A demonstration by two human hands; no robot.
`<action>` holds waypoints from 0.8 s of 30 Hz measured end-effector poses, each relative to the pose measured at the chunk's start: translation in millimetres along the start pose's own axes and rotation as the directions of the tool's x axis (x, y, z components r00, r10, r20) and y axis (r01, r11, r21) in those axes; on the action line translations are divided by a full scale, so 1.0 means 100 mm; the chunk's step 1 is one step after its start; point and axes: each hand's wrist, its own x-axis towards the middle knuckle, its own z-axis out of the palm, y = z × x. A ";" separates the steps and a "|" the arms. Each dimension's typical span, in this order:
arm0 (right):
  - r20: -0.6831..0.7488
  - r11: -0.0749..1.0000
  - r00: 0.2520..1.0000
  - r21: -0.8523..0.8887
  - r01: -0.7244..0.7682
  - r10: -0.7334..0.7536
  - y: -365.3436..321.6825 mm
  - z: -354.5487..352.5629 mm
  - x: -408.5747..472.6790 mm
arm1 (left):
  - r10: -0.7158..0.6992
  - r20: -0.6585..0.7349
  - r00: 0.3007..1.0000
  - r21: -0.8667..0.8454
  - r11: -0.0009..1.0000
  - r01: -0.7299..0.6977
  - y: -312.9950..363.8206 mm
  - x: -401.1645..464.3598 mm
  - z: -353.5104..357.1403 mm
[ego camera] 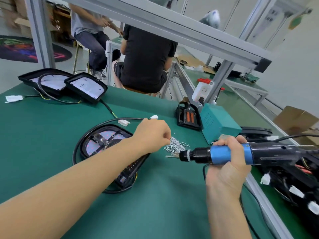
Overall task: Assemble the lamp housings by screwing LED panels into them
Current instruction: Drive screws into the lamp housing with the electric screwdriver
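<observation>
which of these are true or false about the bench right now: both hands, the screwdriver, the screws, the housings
1. The right hand grips the blue electric screwdriver. True.
2. The screwdriver's bit points up at the ceiling. False: it lies roughly level, its bit pointing left toward the pile of screws.
3. The left hand reaches into the pile of screws with curled fingers. True.
4. The screws sit in a plastic tray. False: they lie loose on the green mat.
5. Two lamp housings lie at the far left of the mat. True.
6. The nearest lamp housing lies to the right of the screwdriver. False: it lies left, partly under the left forearm.
</observation>
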 end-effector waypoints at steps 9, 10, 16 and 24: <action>-0.142 0.999 0.989 -0.019 -0.035 0.032 0.24 -0.13 0.26 | -0.143 0.303 0.942 0.214 0.974 0.079 0.05 0.42 0.40; -0.148 0.999 0.988 -0.021 -0.044 0.041 0.28 -0.14 0.28 | -0.156 0.317 0.935 0.248 0.966 0.077 0.05 0.42 0.42; -0.182 0.992 0.977 -0.039 -0.119 0.110 0.42 -0.13 0.30 | -0.203 0.357 0.912 0.359 0.931 0.067 0.03 0.45 0.43; -0.174 0.968 0.967 -0.136 -0.210 0.186 0.33 -0.06 0.23 | -0.252 0.400 0.881 0.391 0.917 0.085 -0.02 0.47 0.37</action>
